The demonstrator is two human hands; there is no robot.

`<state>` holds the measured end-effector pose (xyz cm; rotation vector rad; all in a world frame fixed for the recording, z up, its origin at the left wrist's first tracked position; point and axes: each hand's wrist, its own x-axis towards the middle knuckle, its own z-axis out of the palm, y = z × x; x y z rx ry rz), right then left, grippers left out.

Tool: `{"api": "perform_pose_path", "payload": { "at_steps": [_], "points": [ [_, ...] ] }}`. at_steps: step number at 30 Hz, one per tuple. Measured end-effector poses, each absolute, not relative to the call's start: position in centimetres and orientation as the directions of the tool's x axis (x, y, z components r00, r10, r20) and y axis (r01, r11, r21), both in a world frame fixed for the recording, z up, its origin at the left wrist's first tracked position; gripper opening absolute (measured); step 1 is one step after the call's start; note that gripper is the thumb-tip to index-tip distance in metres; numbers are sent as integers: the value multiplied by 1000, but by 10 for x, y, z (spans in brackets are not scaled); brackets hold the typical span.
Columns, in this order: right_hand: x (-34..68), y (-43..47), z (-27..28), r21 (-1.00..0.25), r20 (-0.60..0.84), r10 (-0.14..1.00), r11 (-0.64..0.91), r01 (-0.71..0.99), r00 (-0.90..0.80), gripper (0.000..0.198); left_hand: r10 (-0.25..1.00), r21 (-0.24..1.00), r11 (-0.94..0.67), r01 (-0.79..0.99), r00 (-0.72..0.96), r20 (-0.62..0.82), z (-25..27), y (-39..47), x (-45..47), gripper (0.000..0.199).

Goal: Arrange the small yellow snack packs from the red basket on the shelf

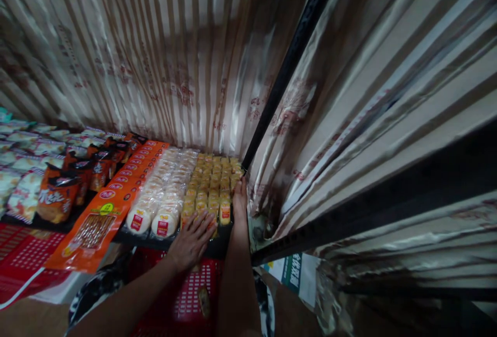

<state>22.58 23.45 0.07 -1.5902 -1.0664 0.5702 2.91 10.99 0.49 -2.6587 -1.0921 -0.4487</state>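
Note:
Several rows of small yellow wrapped snack packets [209,184] stand at the right end of a dark shelf [163,243]. My left hand [191,241] lies against the front of these rows, its fingers spread and pointing away from me. Along their right side, near a black upright post [272,104], my right hand [239,200] reaches with fingers stretched out, touching the end row. Neither hand is wrapped round a packet. Left of the yellow packets are rows of round white pastries in clear wrapping [165,223].
Orange flat snack packs [93,228], orange-black bags [58,192] and white packets [27,192] fill the shelf leftward. A red basket [188,295] with a loose packet inside stands below my arms. Striped curtain [186,57] hangs behind; a black bar [368,207] crosses the right.

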Motion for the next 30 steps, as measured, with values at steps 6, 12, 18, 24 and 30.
{"api": "perform_pose_path", "payload": {
  "at_steps": [6, 12, 18, 24, 30],
  "points": [
    [228, 241, -2, -960, 96, 885, -38, 276, 456, 66, 636, -98, -700, 707, 680, 366, 3, 111, 29, 55],
    [227, 248, -5, -963, 95, 878, -38, 266, 469, 65, 617, -102, -707, 700, 680, 396, 3, 110, 29, 55],
    [226, 244, -2, -968, 126, 849, -7, 249, 513, 62, 627, -97, -700, 707, 675, 390, 3, 110, 29, 56],
    [223, 233, 4, -935, 232, 804, 30, 353, 547, 56, 614, -93, -710, 698, 679, 401, 2, 111, 29, 54],
    [217, 208, 17, -878, 359, 782, 97, 468, 511, 55, 610, -88, -714, 695, 678, 410, 1, 111, 28, 54]
  ]
}}
